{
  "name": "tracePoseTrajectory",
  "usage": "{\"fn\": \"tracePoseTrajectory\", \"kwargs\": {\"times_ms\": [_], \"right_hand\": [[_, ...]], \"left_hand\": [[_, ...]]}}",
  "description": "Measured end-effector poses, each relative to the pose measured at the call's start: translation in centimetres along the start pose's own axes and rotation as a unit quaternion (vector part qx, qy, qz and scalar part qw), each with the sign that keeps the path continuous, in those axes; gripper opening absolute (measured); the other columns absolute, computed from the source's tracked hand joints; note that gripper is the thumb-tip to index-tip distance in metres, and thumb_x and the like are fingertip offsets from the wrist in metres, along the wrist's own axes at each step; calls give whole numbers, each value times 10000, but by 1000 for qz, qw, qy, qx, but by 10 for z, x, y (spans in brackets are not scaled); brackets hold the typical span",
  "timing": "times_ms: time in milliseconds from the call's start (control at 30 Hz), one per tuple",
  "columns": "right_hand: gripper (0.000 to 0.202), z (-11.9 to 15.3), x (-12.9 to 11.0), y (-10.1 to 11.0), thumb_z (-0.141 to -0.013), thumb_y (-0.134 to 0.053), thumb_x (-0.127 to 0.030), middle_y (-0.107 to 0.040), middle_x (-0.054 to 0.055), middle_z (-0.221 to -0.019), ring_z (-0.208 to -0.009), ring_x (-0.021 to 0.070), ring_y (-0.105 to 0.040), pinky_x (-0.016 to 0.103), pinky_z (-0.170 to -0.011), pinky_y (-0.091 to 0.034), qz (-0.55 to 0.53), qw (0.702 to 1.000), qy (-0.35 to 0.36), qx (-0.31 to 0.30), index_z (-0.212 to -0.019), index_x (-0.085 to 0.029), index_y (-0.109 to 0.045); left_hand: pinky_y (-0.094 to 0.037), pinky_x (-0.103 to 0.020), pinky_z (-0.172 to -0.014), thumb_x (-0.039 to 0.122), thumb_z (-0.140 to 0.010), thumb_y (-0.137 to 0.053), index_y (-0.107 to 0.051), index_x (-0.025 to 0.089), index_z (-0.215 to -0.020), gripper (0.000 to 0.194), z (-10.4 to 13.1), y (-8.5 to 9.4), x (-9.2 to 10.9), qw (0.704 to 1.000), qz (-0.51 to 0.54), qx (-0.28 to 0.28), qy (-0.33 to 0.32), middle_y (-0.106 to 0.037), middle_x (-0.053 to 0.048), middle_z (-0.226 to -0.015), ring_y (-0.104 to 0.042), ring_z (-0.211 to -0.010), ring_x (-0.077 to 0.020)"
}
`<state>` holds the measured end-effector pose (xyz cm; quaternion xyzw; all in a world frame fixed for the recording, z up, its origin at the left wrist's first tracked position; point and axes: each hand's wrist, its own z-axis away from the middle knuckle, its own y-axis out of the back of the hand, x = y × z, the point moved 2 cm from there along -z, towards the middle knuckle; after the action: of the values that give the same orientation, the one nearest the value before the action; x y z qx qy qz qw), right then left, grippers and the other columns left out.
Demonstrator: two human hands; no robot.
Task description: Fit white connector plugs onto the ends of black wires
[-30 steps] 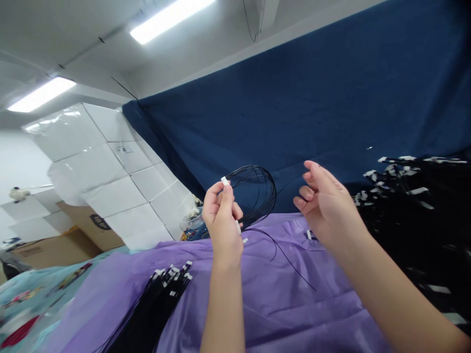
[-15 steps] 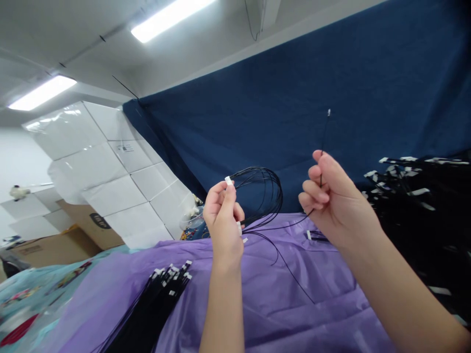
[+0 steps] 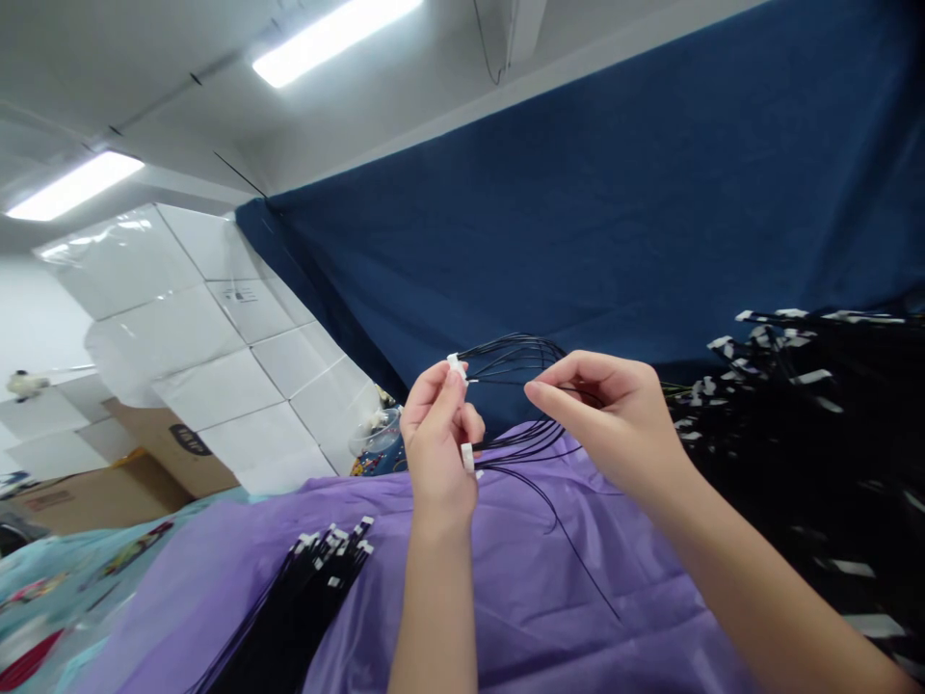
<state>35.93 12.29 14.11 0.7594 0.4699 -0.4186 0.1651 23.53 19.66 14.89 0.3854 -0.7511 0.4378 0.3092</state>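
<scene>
Purple-covered table (image 3: 578,598), black cable bundles (image 3: 303,598)

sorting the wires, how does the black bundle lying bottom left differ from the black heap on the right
The bundle lies straight and aligned on the purple cloth, its white ends grouped together; the heap is tangled, with white ends scattered at all angles. The bundle is slim; the heap is far bulkier. Both are thin black wires with white ends.

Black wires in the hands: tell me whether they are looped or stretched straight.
Looped. The black wires curve round in a coil from the white connector pinched by the left hand.
</scene>
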Motion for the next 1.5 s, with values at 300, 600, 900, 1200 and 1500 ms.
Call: {"fn": "tracePoseTrajectory", "kwargs": {"times_ms": [300,600,900,1200,1500], "right_hand": [[156,1,-1,0,-740,-688,-242,-396,-45,-486,-476,55,-316,206,-437,-232,23,1000,6,2,-634,-140,-634],[143,1,2,0,-756,-685,-254,-427,-38,-500,-482,66,-338,216,-439,-252,60,998,29,7,-660,-156,-650],[91,2,0,2,-862,-591,-130,-549,-7,-692,-570,68,-447,207,-532,-370,197,932,305,-13,-816,-178,-653],[96,4,7,1,-866,-604,-180,-628,8,-773,-568,72,-505,206,-528,-403,253,907,337,8,-909,-206,-686],[72,4,8,0,-881,-611,-199,-653,15,-787,-611,76,-555,204,-568,-436,263,906,332,6,-861,-195,-680]], "left_hand": [[-228,-178,-346,343,-726,-740,-624,157,-881,268,1,0,0,1000,11,-12,12,-513,50,-707,-369,-352,4],[-226,-172,-357,340,-727,-737,-645,148,-877,261,1,0,-1,1000,7,-14,9,-525,35,-747,-371,-354,15],[-214,-171,-323,360,-717,-742,-645,160,-847,258,3,-1,2,1000,-7,-7,19,-563,20,-859,-386,-374,16],[-187,-179,-299,381,-701,-748,-633,157,-852,293,5,-2,2,998,-31,-15,43,-549,28,-773,-355,-345,9],[-187,-165,-306,373,-711,-750,-631,153,-832,278,9,-8,-2,997,-36,-34,55,-558,29,-731,-354,-343,5]]}}
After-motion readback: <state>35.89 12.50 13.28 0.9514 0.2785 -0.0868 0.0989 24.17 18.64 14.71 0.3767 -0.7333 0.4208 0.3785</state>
